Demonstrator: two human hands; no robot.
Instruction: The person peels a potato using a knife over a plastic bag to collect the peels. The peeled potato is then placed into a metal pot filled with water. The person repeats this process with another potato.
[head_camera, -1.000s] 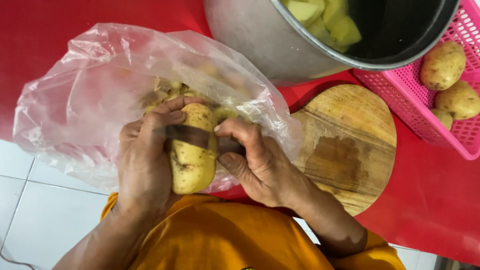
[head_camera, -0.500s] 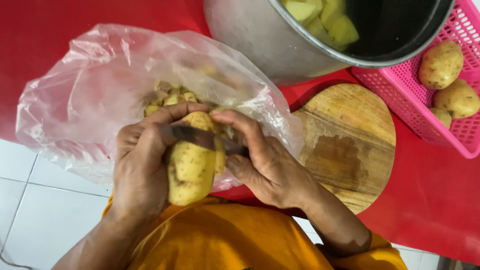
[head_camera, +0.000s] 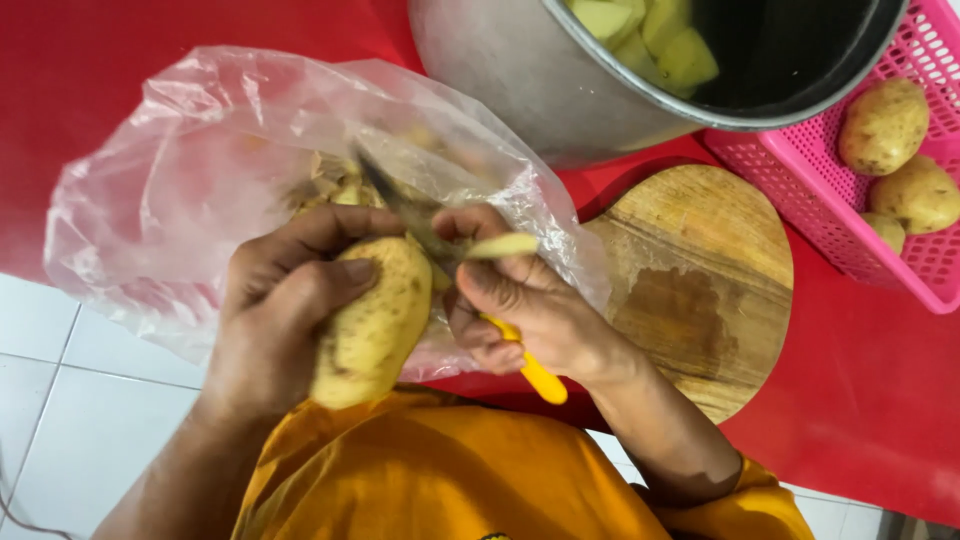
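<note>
At lower centre-left my left hand (head_camera: 275, 320) wraps the potato (head_camera: 372, 318), fingers curled round its middle over the plastic bag (head_camera: 180, 170) — firm, weighty, likely slick where peeled, so I'd grip the skin. My right hand (head_camera: 520, 305) fingers clamp the yellow-handled knife (head_camera: 440, 250).

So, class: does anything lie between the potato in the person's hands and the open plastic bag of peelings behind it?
Nothing visible does. The potato, gripped by the left hand, sits right at the plastic bag; only the right hand and its knife work across the top.
</note>
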